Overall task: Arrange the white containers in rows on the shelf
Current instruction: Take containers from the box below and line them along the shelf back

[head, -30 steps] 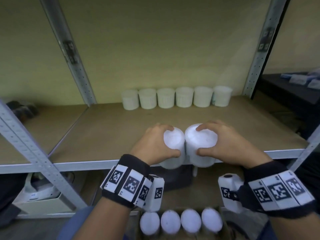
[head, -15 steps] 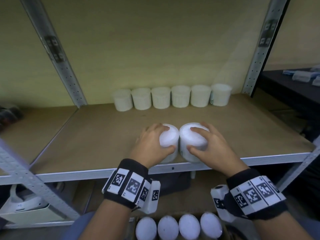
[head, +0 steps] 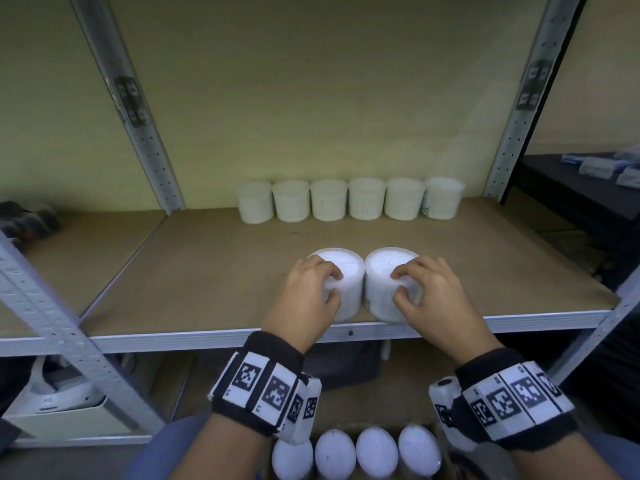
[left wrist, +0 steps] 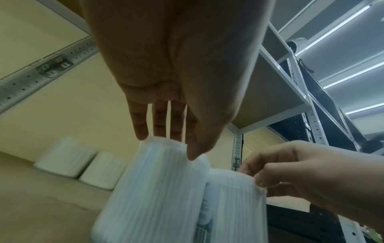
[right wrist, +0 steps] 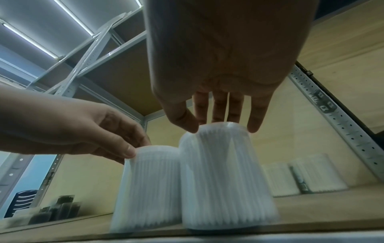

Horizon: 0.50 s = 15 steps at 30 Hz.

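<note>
At 6 o'clock, four white lids (head: 356, 452) sit below the shelf (head: 207, 271). Centrally, near its front edge, the left hand (head: 304, 299) grips the left container (head: 341, 285) by its rim; the right hand (head: 436, 299) likewise grips the right container (head: 384, 282), the two touching. At 12 o'clock, six containers (head: 348, 199) line the back.

I see two white ribbed containers standing upright near the front edge of the shelf (head: 207, 271), side by side and touching: the left container (head: 346, 289) and the right container (head: 382, 289). At the back, a row of six containers (head: 348, 199) stands against the wall. Below the shelf, four more white containers (head: 356, 453) sit in a line.
</note>
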Each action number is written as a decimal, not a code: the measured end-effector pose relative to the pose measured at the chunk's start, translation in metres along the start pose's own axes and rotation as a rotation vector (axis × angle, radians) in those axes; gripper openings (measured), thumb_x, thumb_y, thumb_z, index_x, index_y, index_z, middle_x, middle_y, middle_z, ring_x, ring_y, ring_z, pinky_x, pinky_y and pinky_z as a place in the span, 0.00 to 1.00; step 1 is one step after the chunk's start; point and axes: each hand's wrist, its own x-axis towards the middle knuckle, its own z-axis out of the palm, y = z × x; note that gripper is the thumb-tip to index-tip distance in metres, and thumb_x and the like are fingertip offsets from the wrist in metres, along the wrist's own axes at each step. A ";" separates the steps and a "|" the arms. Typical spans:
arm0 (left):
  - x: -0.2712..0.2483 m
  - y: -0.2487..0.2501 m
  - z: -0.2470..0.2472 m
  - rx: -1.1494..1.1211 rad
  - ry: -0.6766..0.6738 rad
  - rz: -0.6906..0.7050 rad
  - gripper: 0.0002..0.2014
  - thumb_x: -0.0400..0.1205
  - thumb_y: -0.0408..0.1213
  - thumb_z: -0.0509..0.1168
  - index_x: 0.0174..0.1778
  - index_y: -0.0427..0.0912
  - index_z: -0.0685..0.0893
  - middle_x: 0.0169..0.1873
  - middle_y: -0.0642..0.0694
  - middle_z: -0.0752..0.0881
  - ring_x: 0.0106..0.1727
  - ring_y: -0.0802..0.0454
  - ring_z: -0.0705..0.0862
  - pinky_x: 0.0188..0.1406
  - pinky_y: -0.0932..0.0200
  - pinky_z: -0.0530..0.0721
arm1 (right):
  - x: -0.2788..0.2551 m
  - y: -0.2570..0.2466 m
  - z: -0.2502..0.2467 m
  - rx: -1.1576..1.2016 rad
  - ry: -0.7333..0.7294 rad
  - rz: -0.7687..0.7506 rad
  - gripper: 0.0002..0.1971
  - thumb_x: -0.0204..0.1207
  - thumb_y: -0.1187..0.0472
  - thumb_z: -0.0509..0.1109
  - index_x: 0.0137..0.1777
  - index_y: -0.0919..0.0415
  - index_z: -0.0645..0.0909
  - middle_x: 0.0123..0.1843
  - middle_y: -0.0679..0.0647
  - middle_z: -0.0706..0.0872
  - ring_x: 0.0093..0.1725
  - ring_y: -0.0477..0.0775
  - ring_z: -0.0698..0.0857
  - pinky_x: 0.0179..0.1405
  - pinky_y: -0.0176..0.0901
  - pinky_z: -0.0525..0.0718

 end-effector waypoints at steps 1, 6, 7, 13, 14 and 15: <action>0.000 0.000 0.000 0.013 0.000 0.007 0.11 0.78 0.35 0.65 0.55 0.46 0.85 0.57 0.53 0.83 0.61 0.53 0.77 0.60 0.67 0.69 | 0.000 0.000 -0.001 -0.006 -0.002 -0.001 0.10 0.74 0.62 0.69 0.55 0.58 0.86 0.56 0.50 0.84 0.59 0.50 0.76 0.55 0.31 0.66; 0.005 0.003 0.004 0.023 0.000 0.026 0.11 0.79 0.35 0.65 0.56 0.47 0.85 0.57 0.53 0.84 0.61 0.53 0.78 0.60 0.65 0.72 | 0.001 0.004 -0.002 -0.029 0.001 0.021 0.11 0.74 0.60 0.69 0.55 0.57 0.86 0.55 0.50 0.84 0.59 0.50 0.77 0.56 0.36 0.73; 0.008 0.004 0.006 0.016 -0.004 0.030 0.11 0.79 0.35 0.65 0.56 0.47 0.85 0.56 0.53 0.84 0.61 0.54 0.78 0.60 0.65 0.71 | 0.003 0.005 -0.003 -0.034 0.005 0.033 0.11 0.74 0.60 0.70 0.54 0.57 0.86 0.55 0.50 0.84 0.58 0.51 0.77 0.56 0.39 0.76; 0.038 0.025 0.029 -0.062 -0.040 0.073 0.12 0.79 0.31 0.64 0.56 0.43 0.86 0.57 0.51 0.85 0.63 0.53 0.78 0.57 0.73 0.65 | 0.018 0.035 -0.015 -0.091 -0.004 0.131 0.12 0.74 0.58 0.69 0.57 0.56 0.87 0.56 0.52 0.85 0.60 0.53 0.78 0.58 0.46 0.79; 0.045 0.030 0.034 -0.077 -0.051 0.080 0.12 0.79 0.30 0.63 0.56 0.43 0.86 0.57 0.50 0.84 0.63 0.53 0.78 0.57 0.73 0.65 | 0.021 0.042 -0.018 -0.098 -0.002 0.148 0.13 0.75 0.58 0.69 0.57 0.56 0.86 0.56 0.52 0.85 0.60 0.53 0.78 0.58 0.47 0.79; 0.053 0.036 0.040 -0.088 -0.065 0.083 0.13 0.79 0.29 0.63 0.57 0.42 0.86 0.58 0.49 0.84 0.64 0.52 0.77 0.58 0.72 0.65 | 0.025 0.049 -0.021 -0.100 -0.002 0.167 0.13 0.75 0.58 0.68 0.58 0.56 0.86 0.57 0.53 0.85 0.61 0.54 0.78 0.58 0.47 0.79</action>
